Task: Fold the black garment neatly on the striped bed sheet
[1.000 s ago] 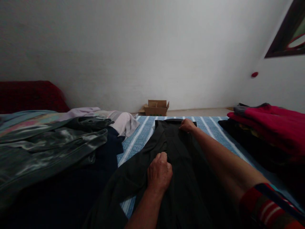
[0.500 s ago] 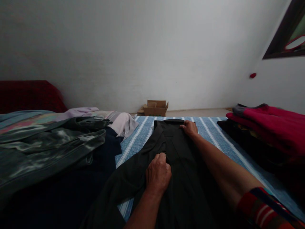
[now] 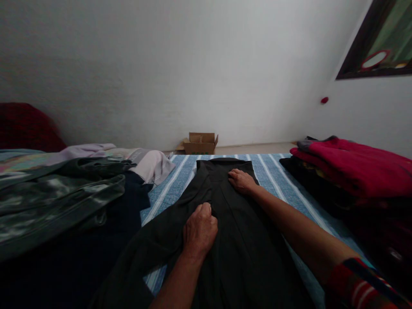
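Note:
A dark collared shirt [image 3: 234, 214] lies stretched out in front of me, its collar edge at the far end and a sleeve spread to the left. My left hand [image 3: 200, 229] is closed on the shirt's fabric near the middle, knuckles up. Farther along, just below the collar on the right side, my right hand [image 3: 242, 181] rests on the cloth with its fingers laid out flat. Its thumb is not clearly visible. The lower part of the shirt runs out of view at the bottom.
A blue and white striped sheet [image 3: 270, 171] lies beneath. Heaped on the left are camouflage-patterned clothes [image 3: 61, 193], a navy garment [image 3: 128, 210] and pale clothes [image 3: 154, 165]. Red and black folded clothes [image 3: 360, 167] are stacked at right. A cardboard box [image 3: 201, 143] sits by the wall.
My right hand has left the collar edge and come a little nearer, flattening on the shirt. My left hand stays closed on the fabric. The view has turned slightly right.

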The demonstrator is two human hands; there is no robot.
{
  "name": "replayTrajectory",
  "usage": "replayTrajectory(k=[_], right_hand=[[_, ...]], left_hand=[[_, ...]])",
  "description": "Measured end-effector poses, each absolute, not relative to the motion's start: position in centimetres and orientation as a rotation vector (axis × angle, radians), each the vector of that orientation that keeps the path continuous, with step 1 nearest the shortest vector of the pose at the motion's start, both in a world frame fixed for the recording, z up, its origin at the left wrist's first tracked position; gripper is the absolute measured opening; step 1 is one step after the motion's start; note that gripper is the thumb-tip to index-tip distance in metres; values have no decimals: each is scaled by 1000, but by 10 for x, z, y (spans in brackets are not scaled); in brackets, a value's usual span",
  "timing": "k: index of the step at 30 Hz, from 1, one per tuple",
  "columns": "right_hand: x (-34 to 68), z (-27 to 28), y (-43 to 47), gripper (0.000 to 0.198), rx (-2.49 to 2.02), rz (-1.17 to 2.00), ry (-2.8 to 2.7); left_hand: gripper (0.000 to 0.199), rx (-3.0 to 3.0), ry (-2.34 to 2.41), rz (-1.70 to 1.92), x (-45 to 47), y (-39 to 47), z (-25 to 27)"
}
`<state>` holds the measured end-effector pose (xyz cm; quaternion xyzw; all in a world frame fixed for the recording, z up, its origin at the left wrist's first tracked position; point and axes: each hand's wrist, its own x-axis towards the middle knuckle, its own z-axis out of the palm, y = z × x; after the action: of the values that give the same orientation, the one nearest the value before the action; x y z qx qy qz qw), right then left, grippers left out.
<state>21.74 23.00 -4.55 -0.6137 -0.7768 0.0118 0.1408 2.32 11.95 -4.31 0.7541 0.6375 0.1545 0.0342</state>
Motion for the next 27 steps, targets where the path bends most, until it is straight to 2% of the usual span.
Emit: replayTrajectory(k=[7,15,18,21,27], right_hand=[[237,-16,171,31,-1774,10,-2160],[231,-2,-26,23,-1428,209,-2266],[213,-14,-92,33,-1412,277,-2348],[195,-35,-127,47,-1442,137,-2391],[167,-59,-133,40,-1578,-265,-2314]], left_hand=[[6,2324,1954,448,25,124,-39],[8,2329,1927,391,29,125,-34],[12,2344,1889,325,31,125,-29],[14,2380,1839,272,32,122,-22],[19,2519,1692,264,32,83,-1]])
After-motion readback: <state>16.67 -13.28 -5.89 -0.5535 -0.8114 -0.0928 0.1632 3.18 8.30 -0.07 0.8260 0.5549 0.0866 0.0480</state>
